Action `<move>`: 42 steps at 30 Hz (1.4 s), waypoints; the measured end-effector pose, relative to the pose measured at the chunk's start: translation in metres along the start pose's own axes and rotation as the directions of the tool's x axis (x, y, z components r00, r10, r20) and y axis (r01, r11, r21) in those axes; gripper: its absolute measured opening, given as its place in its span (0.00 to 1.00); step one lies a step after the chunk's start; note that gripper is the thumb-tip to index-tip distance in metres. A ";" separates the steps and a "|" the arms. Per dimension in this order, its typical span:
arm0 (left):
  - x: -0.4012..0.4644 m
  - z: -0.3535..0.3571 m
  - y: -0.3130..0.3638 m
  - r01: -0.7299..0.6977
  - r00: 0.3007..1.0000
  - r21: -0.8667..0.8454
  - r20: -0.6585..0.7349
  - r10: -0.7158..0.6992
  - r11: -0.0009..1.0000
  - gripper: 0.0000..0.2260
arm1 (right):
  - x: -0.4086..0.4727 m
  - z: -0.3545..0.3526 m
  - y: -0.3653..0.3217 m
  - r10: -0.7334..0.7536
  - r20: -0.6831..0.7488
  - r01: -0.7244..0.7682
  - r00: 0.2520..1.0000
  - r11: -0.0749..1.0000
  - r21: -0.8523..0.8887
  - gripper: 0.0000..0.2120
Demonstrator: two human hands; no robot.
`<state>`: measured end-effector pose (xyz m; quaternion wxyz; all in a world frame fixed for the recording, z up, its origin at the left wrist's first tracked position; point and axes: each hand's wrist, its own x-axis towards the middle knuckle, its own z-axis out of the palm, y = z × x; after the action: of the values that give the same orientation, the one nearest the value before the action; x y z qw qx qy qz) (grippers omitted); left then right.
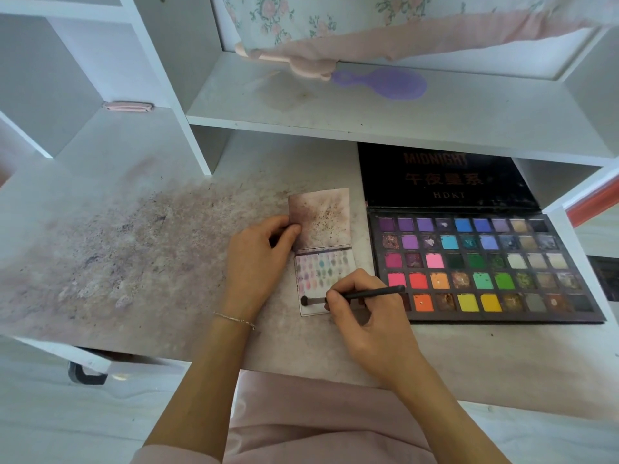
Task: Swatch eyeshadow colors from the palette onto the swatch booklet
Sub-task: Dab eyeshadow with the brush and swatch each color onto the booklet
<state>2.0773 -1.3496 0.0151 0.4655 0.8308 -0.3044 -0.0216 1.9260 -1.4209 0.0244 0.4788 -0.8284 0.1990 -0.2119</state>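
A small swatch booklet (320, 259) lies open on the desk, its stained upper page flipped up and its lower page covered with rows of pastel swatches. My left hand (258, 259) pinches the booklet's left edge near the fold. My right hand (365, 316) grips a thin black brush (371, 292) like a pen, and the dark brush tip rests on the lower left of the swatch page. Just right of the booklet the big eyeshadow palette (482, 266) lies open, with several rows of purple, blue, pink, green, orange and yellow pans and a black lid propped behind.
The white desk (134, 249) is smeared with powder stains on its left half. A shelf above holds a purple hairbrush (385, 83) and floral fabric (335, 25). White cubby dividers stand at back left. A pink flat item (128, 107) lies in the left cubby.
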 end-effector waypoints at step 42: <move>-0.011 0.011 0.009 0.036 0.999 -0.044 -0.004 -0.036 0.998 0.07 | -0.028 -0.068 0.030 0.035 -0.389 -0.054 0.920 0.998 -0.038 0.11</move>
<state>2.0608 -1.3560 0.0130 0.4838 0.8259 -0.2875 -0.0345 1.8619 -1.4679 0.0239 0.4146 -0.7765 0.3134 -0.3562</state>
